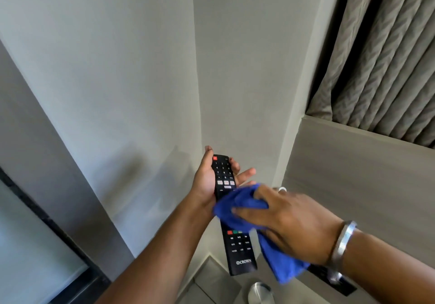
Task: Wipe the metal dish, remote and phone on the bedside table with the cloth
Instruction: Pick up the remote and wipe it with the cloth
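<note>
- Head view: the left hand is cradling the black remote from beneath, thumb lying along its left edge and fingers curling up past its right edge, so it is closed loosely around the upper half.
- The right hand is bunching the blue cloth in a closed grip and pressing it onto the middle of the remote's button face; a tail of the cloth is hanging down below the hand.
- The remote is being held up in the air in front of the grey wall, well above the bedside table, whose pale top is only showing at the bottom edge.
- Its long axis is running almost straight away from the person, tilting slightly left at the far end; the red power button is at the far end, the brand name is at the near end, and the buttons are facing up toward the camera.
- Progress, as I judge it: the remote is the item being wiped now, and its back does not show, so I cannot tell whether that side is done.
- The metal dish is sitting on the table just below the remote's near end, only partly in frame; whether it is already wiped cannot be told.
- The phone is not showing in this view, so it probably remains to be done.
</note>
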Tool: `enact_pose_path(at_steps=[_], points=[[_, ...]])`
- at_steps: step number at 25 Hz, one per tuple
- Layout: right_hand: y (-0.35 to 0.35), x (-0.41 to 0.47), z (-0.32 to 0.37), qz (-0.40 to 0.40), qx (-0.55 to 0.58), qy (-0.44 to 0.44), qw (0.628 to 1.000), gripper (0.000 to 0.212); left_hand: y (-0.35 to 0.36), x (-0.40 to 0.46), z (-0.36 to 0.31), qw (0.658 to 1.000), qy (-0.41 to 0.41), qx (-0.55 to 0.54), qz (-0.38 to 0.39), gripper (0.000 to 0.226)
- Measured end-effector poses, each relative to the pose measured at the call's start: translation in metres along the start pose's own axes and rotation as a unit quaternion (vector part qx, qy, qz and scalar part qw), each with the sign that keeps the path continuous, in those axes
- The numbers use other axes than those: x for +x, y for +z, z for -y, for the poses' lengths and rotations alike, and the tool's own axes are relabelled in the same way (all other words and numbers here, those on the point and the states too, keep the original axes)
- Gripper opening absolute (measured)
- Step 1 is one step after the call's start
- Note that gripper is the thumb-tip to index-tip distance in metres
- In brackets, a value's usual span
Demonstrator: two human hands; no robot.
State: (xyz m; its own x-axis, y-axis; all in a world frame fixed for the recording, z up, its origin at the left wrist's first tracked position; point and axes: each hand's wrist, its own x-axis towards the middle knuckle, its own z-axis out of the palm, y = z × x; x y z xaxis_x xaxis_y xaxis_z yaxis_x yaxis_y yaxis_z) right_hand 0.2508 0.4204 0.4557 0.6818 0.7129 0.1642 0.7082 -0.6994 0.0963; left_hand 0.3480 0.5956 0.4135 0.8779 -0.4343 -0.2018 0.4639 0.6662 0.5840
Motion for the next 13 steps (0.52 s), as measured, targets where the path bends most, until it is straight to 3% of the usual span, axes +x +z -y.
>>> enact_pose_path(at_steps=[4, 7, 10, 13], points=[[-0.002, 0.042, -0.012, -0.114, 0.026, 0.225, 0.967, 0.045, 0.011, 0.003, 0.018, 0.994, -0.001, 0.087, 0.068, 0.086], [0.017, 0.030, -0.003, -0.097, 0.092, 0.211, 0.968, 0.043, 0.013, 0.015, 0.013, 0.998, 0.036, 0.047, -0.004, 0.074], [0.053, -0.021, 0.018, -0.003, 0.169, 0.160, 0.972, 0.045, 0.001, 0.033, 0.010, 0.997, 0.062, 0.002, -0.054, 0.061], [0.104, -0.084, 0.013, 0.055, 0.222, 0.221, 0.948, 0.048, -0.028, 0.052, 0.048, 0.994, 0.022, 0.063, -0.092, 0.063]])
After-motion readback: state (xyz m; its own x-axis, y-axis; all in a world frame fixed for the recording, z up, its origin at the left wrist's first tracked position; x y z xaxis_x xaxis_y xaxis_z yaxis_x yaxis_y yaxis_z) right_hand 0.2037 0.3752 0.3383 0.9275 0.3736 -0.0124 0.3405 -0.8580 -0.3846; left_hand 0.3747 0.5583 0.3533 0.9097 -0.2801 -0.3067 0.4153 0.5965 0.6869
